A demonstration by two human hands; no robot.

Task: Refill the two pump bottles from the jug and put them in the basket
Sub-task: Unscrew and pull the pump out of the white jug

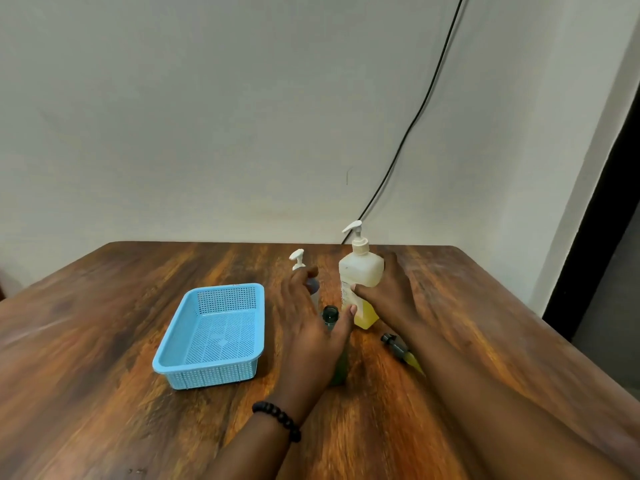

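Fingers [363, 291] of the right hand [391, 289] curl round the large pump bottle [360, 271], thumb across its label, gripping it upright on the worktop [104, 323] with yellow liquid low in its base. Left hand [308, 323] hovers spread and relaxed, holding nothing, over the dark open neck of a green container [330, 315] that I take to be the jug; its body is mostly hidden beneath the palm. Behind the left fingertips stands the small pump bottle [304, 275], its white pump still on. A dark cap with a yellowish tube [401, 351] lies on the wood to the right. The blue basket [211, 336] sits well to the left with nothing in it. Judging from this, the refill has yet to start. To do it well, steady the large bottle at its waist, unscrew the pump fully, set it aside, then bring the jug's mouth close before tipping slowly.
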